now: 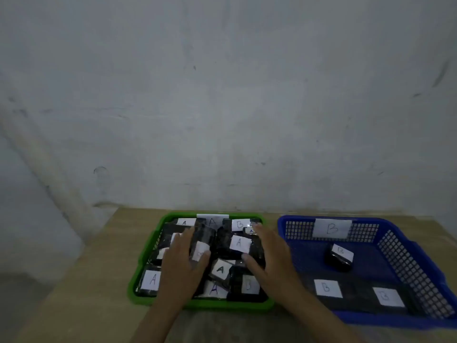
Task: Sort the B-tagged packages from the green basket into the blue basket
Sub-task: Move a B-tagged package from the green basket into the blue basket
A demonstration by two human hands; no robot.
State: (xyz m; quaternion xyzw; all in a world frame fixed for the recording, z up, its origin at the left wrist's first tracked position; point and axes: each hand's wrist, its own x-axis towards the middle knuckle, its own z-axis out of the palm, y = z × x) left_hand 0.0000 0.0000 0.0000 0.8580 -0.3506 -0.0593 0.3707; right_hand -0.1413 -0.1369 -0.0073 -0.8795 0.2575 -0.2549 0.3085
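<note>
Over the green basket point(141, 258), both hands are spread flat with fingers straight. Left hand point(184, 262) lies palm-down on the left half of the pile, fingers reaching toward a glossy black wrapped package point(201, 240); whether it presses it, cannot tell. Right hand point(268, 259) lies over the right half, fingers extended, thumb tip next to an A-tagged package point(238, 243); nothing gripped. Packages are dark, shiny plastic-wrapped blocks, each with a white square paper label handwritten A or B, piled at mixed angles. Two B-tagged packages are readable in the green basket: one at the far edge point(239, 224), one at the near right corner point(249, 284), partly behind the right wrist. Green basket is rectangular plastic with a smooth thick rim and a white A card on its back wall. Blue basket point(415, 258) sits just beside it to the right, rectangular plastic with lattice-grid walls and a white B card on the back wall; three B-labelled packages lie inside, one small rounded point(339, 258), two flat near the front. Both rest on a light wood-grain worktop point(86, 293). Rough grey scuffed wall point(222, 107) behind.
</note>
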